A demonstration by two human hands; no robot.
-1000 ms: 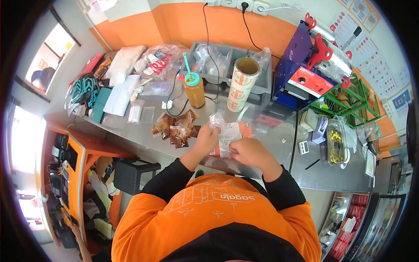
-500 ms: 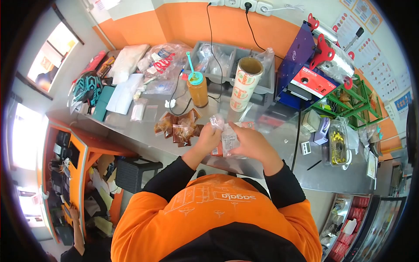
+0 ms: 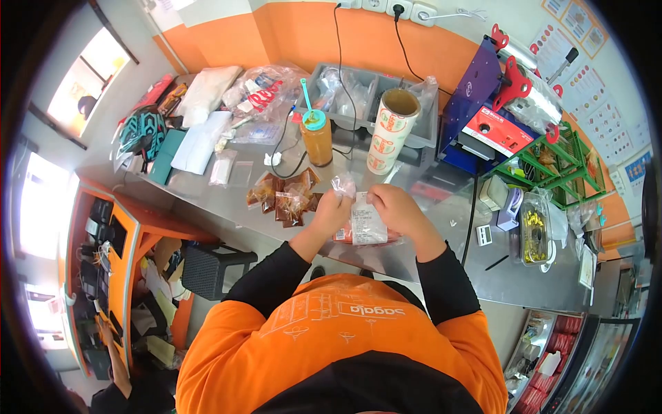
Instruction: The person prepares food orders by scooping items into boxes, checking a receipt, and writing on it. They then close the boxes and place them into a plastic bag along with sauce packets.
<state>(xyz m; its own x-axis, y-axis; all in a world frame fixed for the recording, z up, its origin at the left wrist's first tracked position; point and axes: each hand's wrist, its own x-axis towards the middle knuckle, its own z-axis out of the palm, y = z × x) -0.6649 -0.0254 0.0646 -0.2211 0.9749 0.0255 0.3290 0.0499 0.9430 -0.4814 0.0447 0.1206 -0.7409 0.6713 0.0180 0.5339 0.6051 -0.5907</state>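
Note:
My left hand (image 3: 333, 212) is closed, with a crumpled clear plastic bag (image 3: 343, 184) sticking up from its fingers. My right hand (image 3: 398, 212) pinches the upper right corner of a printed white receipt (image 3: 367, 224). The receipt spans the gap between both hands and lies over a red-orange package (image 3: 342, 235), which shows at its edges near the front of the steel table (image 3: 427, 265). Just left of my left hand, several clear sachets of brown sauce (image 3: 292, 203) lie in a pile.
Behind the sachets stands a sauce bottle (image 3: 317, 145) with a turquoise lid. A tall printed film roll (image 3: 392, 134) stands before a grey divided bin (image 3: 427, 134). A blue and red sealing machine (image 3: 483, 124) is at right, a black stool (image 3: 215, 270) at lower left, and another person's arm (image 3: 117, 359) beyond.
My right hand has shifted slightly up and right, its fingers now closed at the receipt's corner. More of the receipt shows. My left hand stays about where it was with the plastic bag.

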